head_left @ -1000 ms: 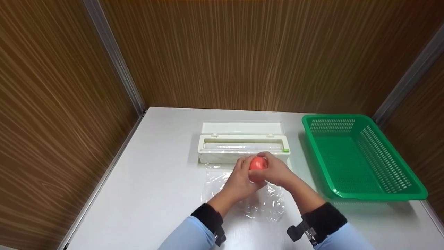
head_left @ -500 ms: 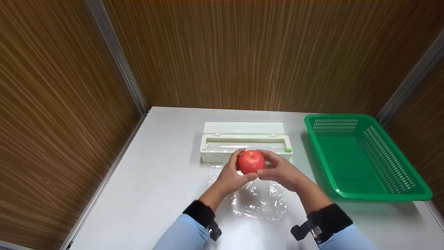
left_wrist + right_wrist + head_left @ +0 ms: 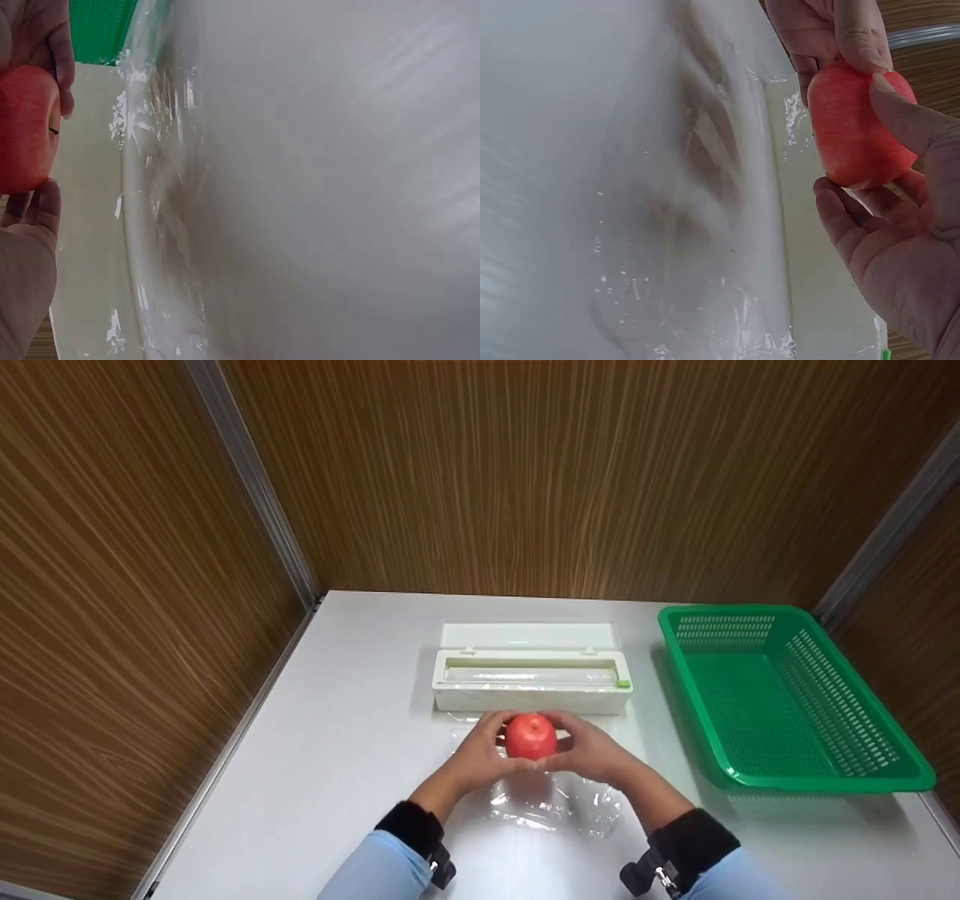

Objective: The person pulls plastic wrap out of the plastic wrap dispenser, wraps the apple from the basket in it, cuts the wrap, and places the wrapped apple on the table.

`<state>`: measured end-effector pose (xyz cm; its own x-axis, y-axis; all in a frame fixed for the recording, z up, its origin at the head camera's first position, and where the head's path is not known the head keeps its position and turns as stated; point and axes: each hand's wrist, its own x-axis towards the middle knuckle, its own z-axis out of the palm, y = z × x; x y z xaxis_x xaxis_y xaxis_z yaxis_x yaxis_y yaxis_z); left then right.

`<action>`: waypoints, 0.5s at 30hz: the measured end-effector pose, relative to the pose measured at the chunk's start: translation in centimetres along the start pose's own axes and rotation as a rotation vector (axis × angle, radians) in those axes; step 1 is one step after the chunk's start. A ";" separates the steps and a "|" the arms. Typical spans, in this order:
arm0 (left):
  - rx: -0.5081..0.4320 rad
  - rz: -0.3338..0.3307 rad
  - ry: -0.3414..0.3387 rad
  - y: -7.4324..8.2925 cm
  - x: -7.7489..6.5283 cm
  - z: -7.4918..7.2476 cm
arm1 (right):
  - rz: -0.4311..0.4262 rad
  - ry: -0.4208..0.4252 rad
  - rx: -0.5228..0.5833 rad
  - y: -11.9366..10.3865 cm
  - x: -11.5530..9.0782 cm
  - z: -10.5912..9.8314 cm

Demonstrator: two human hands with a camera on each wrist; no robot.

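Both hands hold a red apple between them, above the film on the table. My left hand grips one side and my right hand the other, with the thumbs close together at its near side. A dark stem shows on the apple in the left wrist view. Fingers of the right hand curve under the apple in the right wrist view. Below lies a sheet of clear cling film, crinkled and shiny. It stretches toward me from a white cling film dispenser.
The dispenser's lid is folded back, and a film roll lies inside. A green slider sits at its right end. To the right stands a green plastic basket. Wood-patterned panels enclose the white table.
The hands first brought the apple up and turned it, so its dimpled top shows. Since then they have moved it slightly left and toward me. Dispenser and basket have stayed put.
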<state>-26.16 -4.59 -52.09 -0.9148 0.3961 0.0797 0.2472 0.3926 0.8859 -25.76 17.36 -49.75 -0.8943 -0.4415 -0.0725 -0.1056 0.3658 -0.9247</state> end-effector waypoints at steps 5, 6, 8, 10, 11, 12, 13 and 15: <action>0.055 0.001 -0.055 -1.2 -0.4 0.0 | 0.004 0.009 -0.073 1.1 -0.2 1.3; 0.069 -0.006 -0.064 -1.4 -0.5 0.0 | 0.007 0.009 -0.092 1.3 -0.2 1.5; 0.107 -0.017 -0.082 -1.7 -0.8 0.0 | 0.014 0.013 -0.119 1.7 -0.2 1.9; 0.159 -0.012 -0.095 -2.0 -1.0 0.0 | 0.020 0.014 -0.146 2.0 -0.2 2.3; 0.187 -0.008 -0.100 -2.1 -1.0 0.0 | 0.023 0.019 -0.160 2.2 -0.3 2.5; 0.209 -0.001 -0.104 -2.2 -1.1 0.0 | 0.030 0.020 -0.176 2.4 -0.3 2.6; 0.231 0.005 -0.108 -2.3 -1.2 0.0 | 0.034 0.024 -0.186 2.5 -0.3 2.8; 0.259 0.010 -0.116 -2.4 -1.3 0.0 | 0.044 0.031 -0.209 2.7 -0.3 3.0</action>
<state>-25.60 -6.01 -54.33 -0.8728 0.4876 0.0215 0.3431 0.5815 0.7376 -24.45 16.09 -53.35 -0.9126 -0.3973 -0.0964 -0.1514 0.5475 -0.8230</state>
